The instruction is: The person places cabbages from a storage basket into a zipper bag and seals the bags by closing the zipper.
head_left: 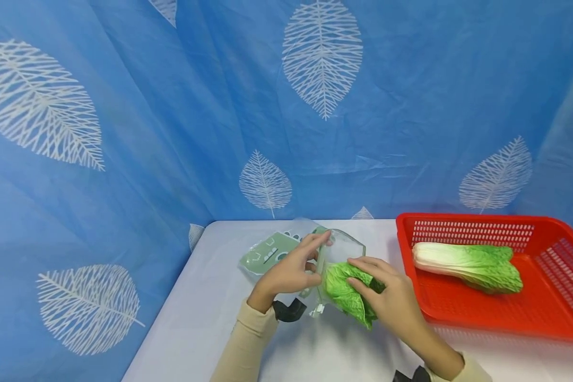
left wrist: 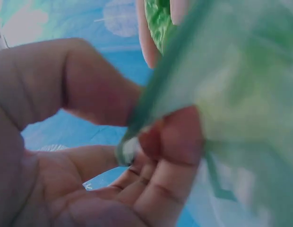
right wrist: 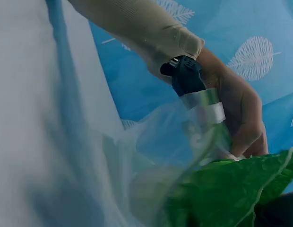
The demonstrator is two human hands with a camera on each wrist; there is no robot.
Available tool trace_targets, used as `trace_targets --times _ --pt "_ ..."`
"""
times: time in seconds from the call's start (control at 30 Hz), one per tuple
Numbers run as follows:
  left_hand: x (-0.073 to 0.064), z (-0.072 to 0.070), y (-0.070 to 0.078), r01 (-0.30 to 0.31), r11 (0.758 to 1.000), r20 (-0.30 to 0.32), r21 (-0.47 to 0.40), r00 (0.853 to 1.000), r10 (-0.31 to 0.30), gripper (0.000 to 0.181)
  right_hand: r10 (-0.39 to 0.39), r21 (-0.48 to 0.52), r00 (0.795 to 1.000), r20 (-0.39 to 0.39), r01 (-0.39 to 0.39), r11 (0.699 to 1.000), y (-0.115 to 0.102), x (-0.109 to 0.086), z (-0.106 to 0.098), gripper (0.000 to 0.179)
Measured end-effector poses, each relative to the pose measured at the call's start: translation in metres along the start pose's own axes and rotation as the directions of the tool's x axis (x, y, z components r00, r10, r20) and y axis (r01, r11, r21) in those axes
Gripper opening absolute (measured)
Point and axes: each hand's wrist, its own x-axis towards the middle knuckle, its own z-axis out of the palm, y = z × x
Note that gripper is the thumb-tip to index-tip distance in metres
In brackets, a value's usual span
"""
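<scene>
Clear plastic bag [head_left: 334, 254] pinched open by my left hand [head_left: 291, 273]; right hand [head_left: 387, 297] grips cabbage leaf [head_left: 346, 292] at its mouth. Red basket [head_left: 544, 318] at 3 o'clock.

There are two hands: a left hand [head_left: 291, 270] and a right hand [head_left: 387, 292]. There are two cabbages. One cabbage [head_left: 348, 292] is by the hands, and the other cabbage [head_left: 468, 265] lies in the basket. There is one red basket [head_left: 544, 318]. There is one clear plastic bag [head_left: 341, 249] with green print on it. There is one white table [head_left: 210, 307]. There is one blue curtain [head_left: 196, 132] behind it all, and nine white leaves show on it, some cut off at the edges.
</scene>
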Motion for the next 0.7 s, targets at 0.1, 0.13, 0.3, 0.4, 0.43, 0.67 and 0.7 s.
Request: trace_targets --times 0.1,0.13,0.3,0.4,0.43,0.67,0.7 --pt "-0.002 -0.003 0.0 -0.006 0.993 0.006 -0.12 1.0 0.007 0.091 0.024 0.052 0.999 -0.043 -0.022 0.998 0.0 0.004 0.005 0.045" --pt "-0.002 -0.003 0.001 -0.012 0.988 0.009 -0.155 1.0 0.013 0.09 0.035 0.066 0.998 -0.053 -0.032 0.997 0.0 0.005 0.006 0.044" --pt "-0.002 -0.003 0.003 -0.039 0.985 -0.006 -0.171 0.999 0.038 0.09 0.072 0.107 0.994 -0.08 -0.063 0.992 0.0 0.013 0.012 0.042" --pt "-0.002 -0.002 0.004 -0.046 0.984 -0.022 -0.174 0.999 0.043 0.089 0.081 0.126 0.995 -0.06 -0.072 0.989 0.002 0.015 0.016 0.041" --pt "-0.002 -0.002 0.004 -0.055 0.981 -0.023 -0.185 0.998 0.052 0.088 0.082 0.126 0.996 -0.046 -0.076 0.989 0.003 0.015 0.018 0.041" --pt "0.002 0.004 0.0 -0.07 0.957 -0.021 -0.281 0.998 0.066 0.088 0.081 0.118 0.996 -0.028 -0.077 0.99 0.003 0.013 0.033 0.048" --pt "0.002 0.005 0.0 -0.069 0.956 -0.024 -0.286 0.998 0.065 0.088 0.082 0.112 0.996 -0.037 -0.078 0.991 0.003 0.012 0.034 0.05"
